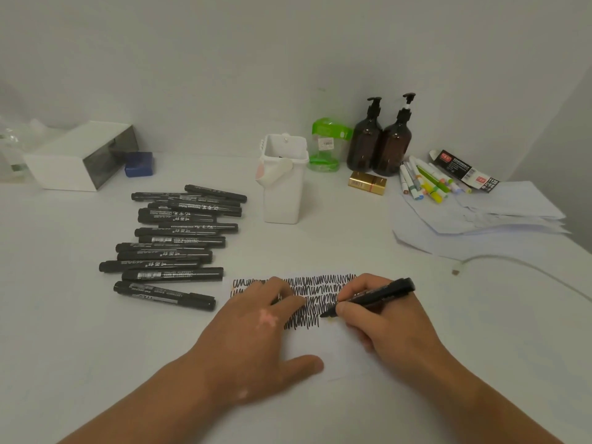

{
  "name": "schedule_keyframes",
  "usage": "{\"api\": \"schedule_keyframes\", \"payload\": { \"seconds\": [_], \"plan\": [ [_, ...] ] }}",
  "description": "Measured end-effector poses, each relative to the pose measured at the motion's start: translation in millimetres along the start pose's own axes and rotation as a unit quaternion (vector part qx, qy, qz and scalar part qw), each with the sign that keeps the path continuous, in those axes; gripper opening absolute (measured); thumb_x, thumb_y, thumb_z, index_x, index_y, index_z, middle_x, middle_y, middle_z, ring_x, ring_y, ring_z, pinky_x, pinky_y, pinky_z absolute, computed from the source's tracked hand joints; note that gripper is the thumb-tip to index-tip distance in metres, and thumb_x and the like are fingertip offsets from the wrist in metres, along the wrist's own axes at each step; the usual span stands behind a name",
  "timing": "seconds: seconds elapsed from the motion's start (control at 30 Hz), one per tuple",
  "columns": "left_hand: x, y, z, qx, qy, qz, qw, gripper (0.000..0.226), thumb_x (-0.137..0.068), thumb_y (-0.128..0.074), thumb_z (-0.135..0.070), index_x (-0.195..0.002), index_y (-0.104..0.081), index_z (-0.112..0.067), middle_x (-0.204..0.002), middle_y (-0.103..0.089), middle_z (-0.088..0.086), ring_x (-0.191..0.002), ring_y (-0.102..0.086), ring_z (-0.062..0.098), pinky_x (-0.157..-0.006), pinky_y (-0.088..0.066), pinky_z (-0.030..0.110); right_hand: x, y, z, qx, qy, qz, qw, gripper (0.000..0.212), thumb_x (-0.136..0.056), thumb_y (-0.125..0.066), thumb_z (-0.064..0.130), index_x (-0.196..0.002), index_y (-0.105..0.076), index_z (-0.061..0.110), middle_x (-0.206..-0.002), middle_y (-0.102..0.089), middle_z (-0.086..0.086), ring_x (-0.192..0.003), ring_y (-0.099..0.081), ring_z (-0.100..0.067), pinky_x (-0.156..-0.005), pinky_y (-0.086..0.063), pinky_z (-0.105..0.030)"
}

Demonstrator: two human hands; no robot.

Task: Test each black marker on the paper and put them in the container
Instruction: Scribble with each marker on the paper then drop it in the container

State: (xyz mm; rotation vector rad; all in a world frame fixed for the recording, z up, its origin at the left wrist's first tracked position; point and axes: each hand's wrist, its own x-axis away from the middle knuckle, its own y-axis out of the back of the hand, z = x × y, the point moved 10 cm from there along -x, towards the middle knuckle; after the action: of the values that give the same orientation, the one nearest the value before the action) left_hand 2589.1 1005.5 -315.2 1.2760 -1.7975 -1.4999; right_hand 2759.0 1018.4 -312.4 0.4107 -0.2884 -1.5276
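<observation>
While the right hand [381,328] pinches a black marker [374,296] between thumb and fingers, its tip touching the paper [336,357] at the edge of the black scribbles [320,283], the left hand [253,331] lies palm down on the same sheet, fingers relaxed, pressing it to the counter [480,331]. Beyond the left hand and further to its left lies a pile of black markers [176,241]. Farther out, past the gap between both hands, the white container [283,193] stands upright.
</observation>
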Motion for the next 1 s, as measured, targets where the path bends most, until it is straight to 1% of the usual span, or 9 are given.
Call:
{"api": "schedule_keyframes", "payload": {
  "seconds": [0.07,0.17,0.27,0.4,0.5,0.63,0.73,0.87,1.0],
  "plan": [
    [-0.9,0.0,0.5,0.002,0.002,0.004,1.000,0.083,-0.071,-0.046,-0.087,-0.141,-0.044,-0.041,-0.129,-0.039,-0.024,-0.117,-0.043,0.004,-0.102,-0.036,0.022,0.3,0.9,0.1,0.044,0.007,-0.009,0.999,0.009,-0.077,-0.080,0.024,-0.075,-0.072,0.028,-0.055,-0.063,0.015,-0.049,-0.054,-0.001,-0.049,-0.037,-0.008],
    [-1.8,-1.2,1.4,0.001,0.002,0.009,1.000,0.085,-0.071,-0.047,-0.087,-0.142,-0.043,-0.041,-0.130,-0.037,-0.024,-0.118,-0.043,0.004,-0.102,-0.036,0.022,1.1,3.1,-0.2,0.055,0.010,-0.019,0.998,0.016,-0.079,-0.080,0.015,-0.073,-0.073,0.027,-0.058,-0.065,0.016,-0.055,-0.058,0.002,-0.052,-0.039,-0.006],
    [-1.9,-1.5,1.5,0.005,0.000,0.009,1.000,0.085,-0.071,-0.048,-0.087,-0.141,-0.044,-0.040,-0.130,-0.038,-0.024,-0.117,-0.043,0.005,-0.103,-0.037,0.023,1.1,2.1,0.1,0.063,0.012,-0.023,0.998,0.012,-0.079,-0.081,0.018,-0.076,-0.074,0.028,-0.064,-0.069,0.014,-0.059,-0.060,0.002,-0.054,-0.040,-0.006],
    [-1.9,-1.6,1.7,0.007,0.001,0.011,1.000,0.086,-0.071,-0.048,-0.087,-0.142,-0.044,-0.040,-0.132,-0.039,-0.023,-0.119,-0.043,0.005,-0.103,-0.038,0.023,1.1,-1.9,-2.3,0.069,0.003,0.005,0.998,0.012,-0.079,-0.079,0.019,-0.077,-0.074,0.029,-0.063,-0.068,0.015,-0.055,-0.056,0.002,-0.050,-0.039,-0.008],
    [-2.1,-1.6,1.9,0.009,0.002,0.012,1.000,0.086,-0.070,-0.049,-0.087,-0.142,-0.044,-0.040,-0.133,-0.039,-0.023,-0.120,-0.044,0.005,-0.104,-0.038,0.024,0.1,2.6,-2.6,0.070,0.006,-0.019,0.997,0.009,-0.079,-0.080,0.022,-0.078,-0.073,0.029,-0.064,-0.069,0.014,-0.057,-0.058,0.001,-0.051,-0.039,-0.008],
    [-2.0,-0.9,1.4,0.015,0.003,0.014,1.000,0.085,-0.070,-0.050,-0.086,-0.141,-0.045,-0.040,-0.131,-0.040,-0.022,-0.119,-0.045,0.006,-0.103,-0.039,0.025,0.2,0.0,-2.3,0.073,0.001,-0.008,0.997,0.006,-0.071,-0.075,0.032,-0.076,-0.072,0.030,-0.060,-0.066,0.015,-0.053,-0.055,0.002,-0.049,-0.039,-0.009],
    [-2.3,-1.6,1.5,0.013,0.006,0.019,1.000,0.085,-0.071,-0.050,-0.086,-0.142,-0.045,-0.041,-0.132,-0.039,-0.022,-0.118,-0.045,0.006,-0.103,-0.038,0.024,-0.5,4.6,-3.3,0.071,0.001,-0.032,0.997,0.008,-0.078,-0.078,0.025,-0.077,-0.072,0.029,-0.062,-0.068,0.014,-0.055,-0.057,0.001,-0.050,-0.040,-0.009],
    [-2.0,-1.8,1.3,0.015,0.009,0.023,1.000,0.084,-0.070,-0.051,-0.086,-0.141,-0.044,-0.041,-0.132,-0.040,-0.023,-0.118,-0.044,0.006,-0.103,-0.038,0.024,-0.5,1.4,-5.7,0.074,-0.007,-0.017,0.997,0.005,-0.071,-0.073,0.029,-0.075,-0.071,0.029,-0.060,-0.065,0.013,-0.051,-0.052,0.000,-0.046,-0.038,-0.011],
    [-2.1,-0.5,0.6,0.021,0.005,0.021,1.000,0.083,-0.071,-0.053,-0.085,-0.141,-0.045,-0.041,-0.131,-0.041,-0.023,-0.118,-0.045,0.006,-0.103,-0.037,0.022,-1.9,7.9,-8.0,0.074,-0.006,-0.050,0.996,0.009,-0.078,-0.077,0.025,-0.074,-0.069,0.028,-0.060,-0.065,0.016,-0.055,-0.057,0.001,-0.049,-0.039,-0.008]
  ]
}}
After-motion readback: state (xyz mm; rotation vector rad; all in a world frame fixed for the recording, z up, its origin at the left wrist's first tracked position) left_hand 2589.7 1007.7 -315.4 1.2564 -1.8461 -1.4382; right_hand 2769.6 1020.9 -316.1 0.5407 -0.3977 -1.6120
